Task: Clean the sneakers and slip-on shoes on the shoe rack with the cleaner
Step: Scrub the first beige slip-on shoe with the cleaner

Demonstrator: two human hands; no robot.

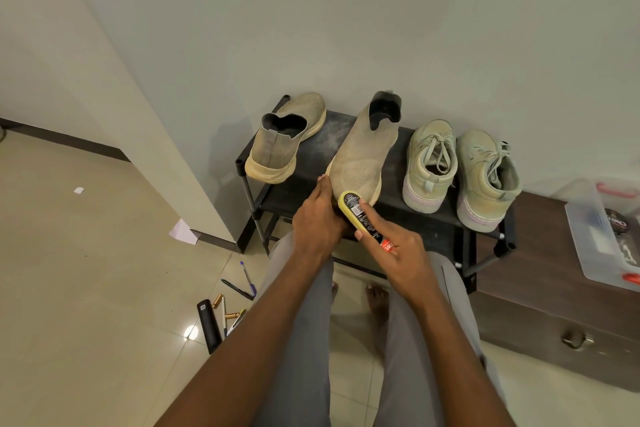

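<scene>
- Plain pale wall behind, glossy beige tiled floor (86, 288) below; black shoe rack (440, 218) stands against the wall.
- Rack top shelf holds four shoes: left slip-on (284, 139) with heel toward the camera, second slip-on (363, 152) tilted with toe toward the person, then two laced sneakers (460, 170) side by side at right, heels toward the camera.
- Left hand (317, 218) grips the toe end of the tilted slip-on from its left side, fingers curled under the sole edge, thumb side up.
- Right hand (398, 250) holds the cleaner (360, 215), a dark bottle with yellow applicator end, forefinger laid straight along its label, other fingers wrapped round it.
- Yellow end touches the toe of the tilted slip-on, just beside the left hand.
- Grey trousers and bare feet (377, 298) visible under the arms.
- Floor at left: pens (247, 279), a dark flat case (209, 326), small gold-coloured pieces, paper scraps (183, 230).
- Brown wooden cabinet (554, 305) right of the rack, clear plastic box (602, 229) on it; contents too blurred to name.
</scene>
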